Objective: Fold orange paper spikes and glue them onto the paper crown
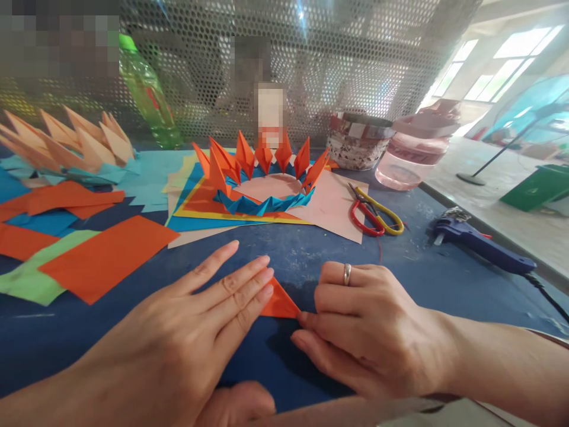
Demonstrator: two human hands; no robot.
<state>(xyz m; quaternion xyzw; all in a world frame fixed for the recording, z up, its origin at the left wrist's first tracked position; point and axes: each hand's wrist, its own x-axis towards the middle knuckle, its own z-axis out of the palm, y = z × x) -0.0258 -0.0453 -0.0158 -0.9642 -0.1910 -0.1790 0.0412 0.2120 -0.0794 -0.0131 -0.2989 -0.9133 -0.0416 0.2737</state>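
A small orange paper triangle (pixel 278 300) lies on the dark blue tabletop (pixel 302 255) between my hands. My left hand (pixel 178 320) rests flat beside it, fingertips at or just over its left edge. My right hand (pixel 368 329) pinches its right corner between thumb and fingers, and a ring sits on that hand's finger. Any part of the paper beneath my left fingers is hidden. Ahead stands a ring of folded orange and blue paper points (pixel 267 178) on stacked coloured sheets.
Cut orange, green and blue sheets (pixel 98 255) lie at left, below a pale folded paper ring (pixel 66 145). Red-and-yellow scissors (pixel 373 213) and a blue glue gun (pixel 482 240) lie at right. Behind stand a green-capped bottle (pixel 146 92), jars and a perforated metal screen (pixel 311 71).
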